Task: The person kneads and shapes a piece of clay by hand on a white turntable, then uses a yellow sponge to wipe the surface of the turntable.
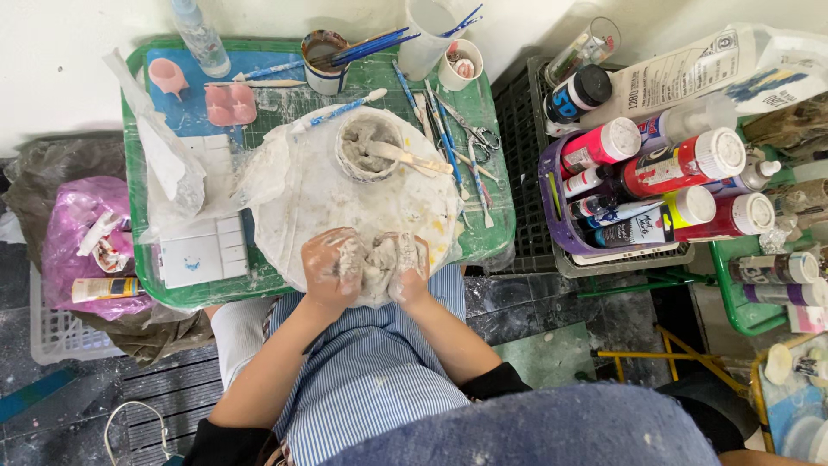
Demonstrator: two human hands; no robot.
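Both hands, left [332, 266] and right [405, 263], fingers clamped on grey clay lump [373, 263]; red paint bottles [681, 164] right.

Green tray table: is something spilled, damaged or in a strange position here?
No clear spill. Both hands are smeared with grey-white clay, and the same residue dusts the green tray. A flat stick lies tilted across the small clay-filled cup.

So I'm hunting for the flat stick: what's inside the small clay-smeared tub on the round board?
Inside the small tub is grey-white paste, with a flat stick resting in it and jutting over the rim. The paste covers the tub's bottom and the stick's lower end.
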